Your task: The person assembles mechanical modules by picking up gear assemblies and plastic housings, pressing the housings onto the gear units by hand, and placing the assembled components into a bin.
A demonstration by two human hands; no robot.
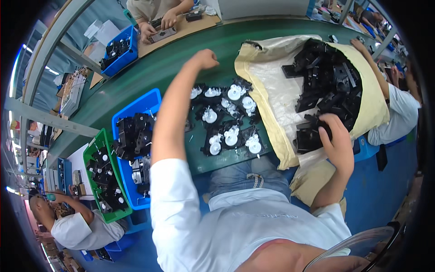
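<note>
My right hand (pixel 336 140) is at the near edge of an open cream woven sack (pixel 276 77), with thumb and fingers bent around a black plastic part (pixel 309 138). Many similar black parts (pixel 328 79) fill the sack's mouth. Out over the far side of the green table (pixel 235 36), my left hand (pixel 205 59) is closed, fingers curled, and nothing shows in it. Between my arms lie several black parts with white gears (pixel 231 136), spread in rough rows near the table's front edge.
Left of my arm stand a blue bin (pixel 156 100) of black parts and a green bin (pixel 96 144) of black parts with white pieces. Across the table a person handles a part (pixel 162 35) near another blue bin (pixel 131 47). Other people are at left and right.
</note>
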